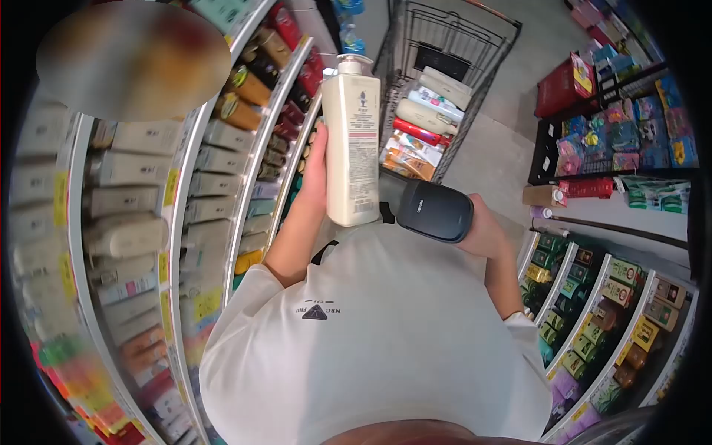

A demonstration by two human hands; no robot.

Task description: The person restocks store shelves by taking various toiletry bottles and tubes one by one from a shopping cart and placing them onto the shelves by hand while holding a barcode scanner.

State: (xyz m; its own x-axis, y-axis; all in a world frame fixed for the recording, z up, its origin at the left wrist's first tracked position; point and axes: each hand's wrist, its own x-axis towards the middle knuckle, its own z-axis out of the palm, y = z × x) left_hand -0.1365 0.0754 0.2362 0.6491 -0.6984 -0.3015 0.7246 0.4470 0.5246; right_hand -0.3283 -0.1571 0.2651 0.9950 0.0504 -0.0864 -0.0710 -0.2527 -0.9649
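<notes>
My left hand (317, 165) grips a tall cream pump bottle (353, 148) by its left side, with most of the fingers hidden behind it. The bottle is upright, its printed back label and a barcode low on it facing me; the pump on top looks clear. Closed around a dark handheld scanner (436, 211) is my right hand (483, 226), just right of the bottle's lower end. The scanner's rounded top, with small pale lettering, faces up, apart from the bottle.
Ahead stands a black wire shopping cart (460, 44) with several bottles and packages (426, 122) in it. Stocked shelves (174, 230) line my left, holding pale bottles. More shelves (593, 319) curve round on the right, below a black display rack (615, 141) of colourful packs.
</notes>
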